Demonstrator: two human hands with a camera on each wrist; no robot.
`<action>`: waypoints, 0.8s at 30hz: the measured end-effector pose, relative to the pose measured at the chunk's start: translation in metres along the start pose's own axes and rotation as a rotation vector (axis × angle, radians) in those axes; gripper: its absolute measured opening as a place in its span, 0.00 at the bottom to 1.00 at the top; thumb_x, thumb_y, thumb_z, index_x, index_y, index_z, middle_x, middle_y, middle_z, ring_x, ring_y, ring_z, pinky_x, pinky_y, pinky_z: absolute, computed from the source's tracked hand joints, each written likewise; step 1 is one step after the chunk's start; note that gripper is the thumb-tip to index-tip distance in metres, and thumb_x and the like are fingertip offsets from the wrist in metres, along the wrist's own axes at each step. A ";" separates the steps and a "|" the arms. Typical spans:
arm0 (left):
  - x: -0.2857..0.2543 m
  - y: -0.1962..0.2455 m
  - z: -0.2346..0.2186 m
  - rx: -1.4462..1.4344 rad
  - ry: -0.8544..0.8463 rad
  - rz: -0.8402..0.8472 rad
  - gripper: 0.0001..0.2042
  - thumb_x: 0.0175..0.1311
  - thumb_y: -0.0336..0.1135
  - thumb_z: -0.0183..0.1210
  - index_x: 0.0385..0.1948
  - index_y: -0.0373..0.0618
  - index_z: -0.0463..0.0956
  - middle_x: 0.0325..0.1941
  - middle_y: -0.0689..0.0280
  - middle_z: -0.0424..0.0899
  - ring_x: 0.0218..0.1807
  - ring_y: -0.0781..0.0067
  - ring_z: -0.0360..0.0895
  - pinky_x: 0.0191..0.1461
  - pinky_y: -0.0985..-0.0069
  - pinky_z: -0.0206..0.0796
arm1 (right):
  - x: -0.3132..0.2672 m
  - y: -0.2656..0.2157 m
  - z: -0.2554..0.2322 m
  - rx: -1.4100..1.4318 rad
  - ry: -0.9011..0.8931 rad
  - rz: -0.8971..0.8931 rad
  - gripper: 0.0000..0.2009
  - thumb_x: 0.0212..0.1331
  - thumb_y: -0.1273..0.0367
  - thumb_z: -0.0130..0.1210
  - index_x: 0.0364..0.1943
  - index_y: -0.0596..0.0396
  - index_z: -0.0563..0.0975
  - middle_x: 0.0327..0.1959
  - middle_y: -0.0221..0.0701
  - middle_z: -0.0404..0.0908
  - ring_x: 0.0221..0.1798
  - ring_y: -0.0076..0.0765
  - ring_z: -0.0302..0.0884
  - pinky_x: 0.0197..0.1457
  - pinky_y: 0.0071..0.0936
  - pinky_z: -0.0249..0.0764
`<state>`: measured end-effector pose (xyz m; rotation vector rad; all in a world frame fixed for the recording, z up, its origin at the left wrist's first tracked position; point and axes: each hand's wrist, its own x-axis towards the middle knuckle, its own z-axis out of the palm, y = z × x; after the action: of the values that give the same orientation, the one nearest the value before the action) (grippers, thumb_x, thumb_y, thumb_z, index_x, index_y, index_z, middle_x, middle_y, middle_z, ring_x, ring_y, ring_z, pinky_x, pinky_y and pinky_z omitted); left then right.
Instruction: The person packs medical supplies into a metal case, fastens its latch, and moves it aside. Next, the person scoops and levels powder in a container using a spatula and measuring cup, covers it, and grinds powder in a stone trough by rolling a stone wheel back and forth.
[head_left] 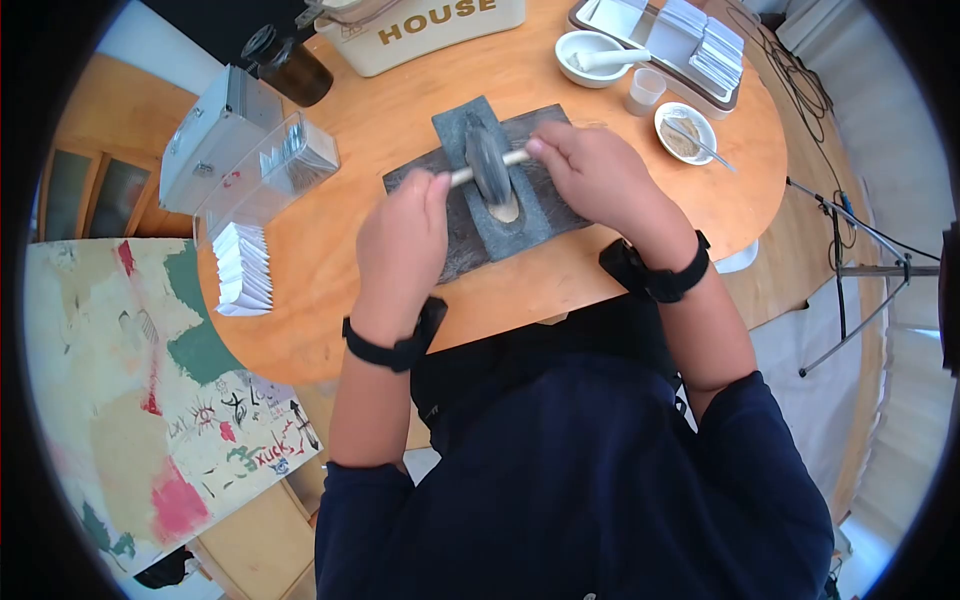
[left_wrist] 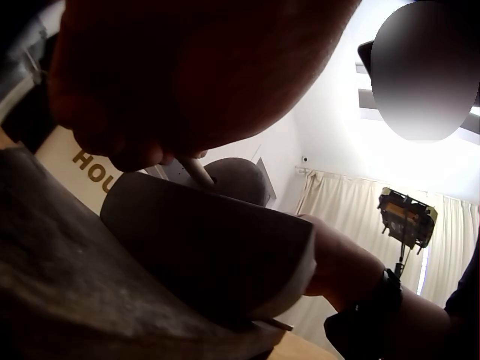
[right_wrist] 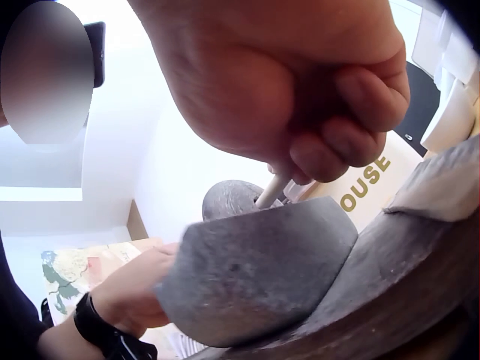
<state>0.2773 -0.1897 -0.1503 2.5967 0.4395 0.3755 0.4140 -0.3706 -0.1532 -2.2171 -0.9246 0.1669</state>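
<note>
A grey stone grinding wheel (head_left: 488,168) stands upright in the hollow of a long stone trough (head_left: 525,225), with a pale patch of ground stuff (head_left: 507,211) at the near end. Through the wheel's centre runs a pale rod handle (head_left: 516,157). My left hand (head_left: 403,245) grips its left end and my right hand (head_left: 595,170) its right end. In the right wrist view, curled fingers (right_wrist: 341,150) wrap the rod above the trough wall (right_wrist: 262,262). The left wrist view is dark, the wheel (left_wrist: 240,180) showing behind the trough.
Beneath the trough lies a dark slab (head_left: 550,225). To the right are a white mortar (head_left: 575,75) with pestle, a plastic cup (head_left: 645,90), and a bowl of powder (head_left: 683,145) with a spoon. Leftward stand folded papers (head_left: 243,270), a clear box (head_left: 225,210), a metal case (head_left: 215,140) and a brown jar (head_left: 300,75).
</note>
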 end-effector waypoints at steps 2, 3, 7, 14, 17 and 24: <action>-0.017 0.003 -0.001 0.001 -0.015 0.002 0.15 0.76 0.42 0.46 0.35 0.41 0.74 0.25 0.49 0.74 0.30 0.43 0.75 0.33 0.58 0.63 | -0.010 0.002 -0.005 0.000 -0.059 -0.069 0.13 0.69 0.59 0.48 0.39 0.49 0.81 0.28 0.41 0.82 0.35 0.54 0.80 0.37 0.48 0.74; -0.015 0.002 0.000 -0.004 -0.003 -0.012 0.14 0.76 0.42 0.46 0.35 0.41 0.74 0.24 0.49 0.74 0.30 0.44 0.75 0.33 0.59 0.64 | -0.011 -0.004 -0.010 -0.027 -0.125 -0.008 0.14 0.69 0.58 0.47 0.39 0.49 0.81 0.29 0.41 0.83 0.36 0.55 0.80 0.38 0.48 0.74; 0.008 -0.007 0.010 -0.001 0.052 -0.049 0.16 0.76 0.44 0.46 0.31 0.43 0.73 0.25 0.50 0.77 0.31 0.41 0.76 0.31 0.54 0.64 | 0.006 0.004 0.005 0.006 0.032 -0.056 0.14 0.70 0.58 0.47 0.39 0.49 0.81 0.31 0.41 0.83 0.36 0.55 0.80 0.39 0.48 0.75; -0.024 0.009 -0.004 0.050 0.023 0.025 0.16 0.76 0.42 0.46 0.31 0.42 0.73 0.25 0.49 0.77 0.31 0.41 0.76 0.32 0.55 0.65 | -0.011 -0.001 -0.007 -0.031 -0.146 -0.024 0.14 0.70 0.57 0.46 0.39 0.48 0.82 0.32 0.39 0.84 0.38 0.53 0.81 0.40 0.48 0.76; -0.002 -0.002 0.007 0.053 0.058 -0.016 0.16 0.76 0.42 0.46 0.31 0.42 0.73 0.24 0.49 0.77 0.30 0.41 0.76 0.32 0.54 0.65 | -0.002 0.004 0.004 0.041 0.001 -0.092 0.13 0.70 0.59 0.48 0.35 0.50 0.79 0.27 0.41 0.80 0.33 0.56 0.78 0.36 0.48 0.73; -0.026 0.007 0.000 0.027 0.039 -0.011 0.16 0.76 0.42 0.45 0.32 0.41 0.73 0.24 0.49 0.77 0.31 0.41 0.76 0.32 0.55 0.65 | -0.009 -0.003 -0.012 0.001 -0.160 -0.037 0.14 0.69 0.58 0.46 0.38 0.48 0.81 0.32 0.40 0.83 0.39 0.54 0.81 0.41 0.49 0.75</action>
<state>0.2553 -0.2055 -0.1519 2.6163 0.4751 0.4196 0.4104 -0.3816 -0.1437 -2.2090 -1.0506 0.3317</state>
